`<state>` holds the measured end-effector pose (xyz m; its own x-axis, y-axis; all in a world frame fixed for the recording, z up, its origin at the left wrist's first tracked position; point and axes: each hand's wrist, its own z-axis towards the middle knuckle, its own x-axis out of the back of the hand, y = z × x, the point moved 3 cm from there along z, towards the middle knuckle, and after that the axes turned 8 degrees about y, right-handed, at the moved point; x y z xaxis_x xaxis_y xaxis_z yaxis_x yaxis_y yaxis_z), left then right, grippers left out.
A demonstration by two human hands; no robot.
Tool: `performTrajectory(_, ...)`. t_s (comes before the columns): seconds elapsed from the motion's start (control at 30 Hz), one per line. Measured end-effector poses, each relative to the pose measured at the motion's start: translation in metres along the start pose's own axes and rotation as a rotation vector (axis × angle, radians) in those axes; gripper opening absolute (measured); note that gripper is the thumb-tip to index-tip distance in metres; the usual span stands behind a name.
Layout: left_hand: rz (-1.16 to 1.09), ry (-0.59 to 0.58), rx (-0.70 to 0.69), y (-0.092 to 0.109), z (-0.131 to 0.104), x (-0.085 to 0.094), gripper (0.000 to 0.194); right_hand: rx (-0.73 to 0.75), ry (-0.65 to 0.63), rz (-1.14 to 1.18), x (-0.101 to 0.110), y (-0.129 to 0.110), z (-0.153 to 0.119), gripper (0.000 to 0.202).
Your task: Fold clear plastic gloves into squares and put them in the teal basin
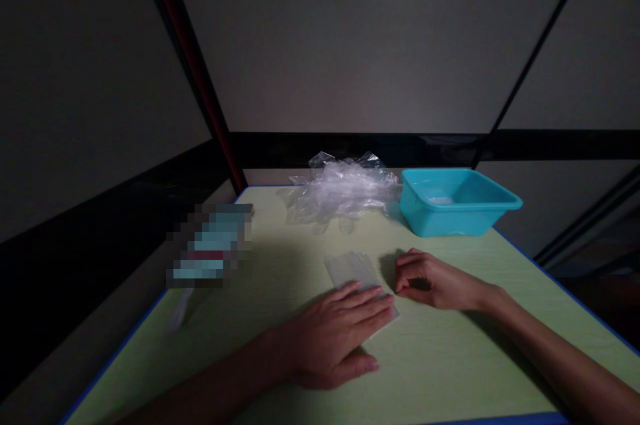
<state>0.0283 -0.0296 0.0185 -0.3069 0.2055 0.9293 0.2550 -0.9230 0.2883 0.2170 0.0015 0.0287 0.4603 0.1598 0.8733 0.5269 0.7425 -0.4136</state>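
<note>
Head view: left hand (333,338) overlies flat plastic (353,270) (basin (445,220), crumpled plastic (347,188) beyond).

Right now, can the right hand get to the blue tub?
Probably yes: the right hand is just in front of the blue tub, and I see nothing standing between them.

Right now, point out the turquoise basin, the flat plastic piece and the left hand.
Turquoise basin (447,220): head view, front wall.
Flat plastic piece (351,268): head view, uncovered far part.
Left hand (331,333): head view, its back.
</note>
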Motion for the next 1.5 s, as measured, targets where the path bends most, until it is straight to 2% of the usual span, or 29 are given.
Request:
performTrajectory(0.17, 0.001, 0.014, -0.009, 0.001, 0.000, -0.001, 0.058, 0.069, -0.007, -0.055, 0.001, -0.006, -0.002, 0.017)
performTrajectory(0.47, 0.038, -0.028, -0.019, 0.001, -0.001, -0.001, 0.058, 0.191, -0.077, -0.213, 0.004, -0.025, -0.004, 0.019)
performTrajectory(0.6, 0.094, 0.023, -0.009, 0.001, -0.001, 0.001, 0.059, 0.219, -0.109, -0.302, 0.003, -0.031, -0.005, 0.022)
performTrajectory(0.8, 0.167, 0.121, 0.157, -0.009, -0.002, 0.001, 0.052, 0.274, -0.079, -0.492, 0.001, -0.036, -0.007, 0.025)
performTrajectory(0.97, 0.166, 0.109, 0.269, -0.015, -0.003, -0.003, 0.063, 0.301, -0.059, -0.562, -0.002, -0.039, -0.008, 0.023)
performTrajectory(1.17, 0.152, 0.046, 0.286, -0.017, -0.005, -0.006, 0.064, 0.333, -0.036, -0.623, -0.005, -0.040, -0.009, 0.022)
performTrajectory(1.33, 0.133, 0.037, 0.280, -0.018, -0.005, -0.006, 0.065, 0.339, -0.047, -0.655, -0.008, -0.040, -0.011, 0.021)
performTrajectory(1.43, 0.120, 0.080, 0.265, -0.017, -0.005, -0.004, 0.065, 0.338, -0.045, -0.636, -0.010, -0.040, -0.010, 0.022)
performTrajectory(1.5, 0.106, 0.150, 0.239, -0.015, -0.004, -0.001, 0.065, 0.333, -0.042, -0.610, -0.010, -0.039, -0.009, 0.024)
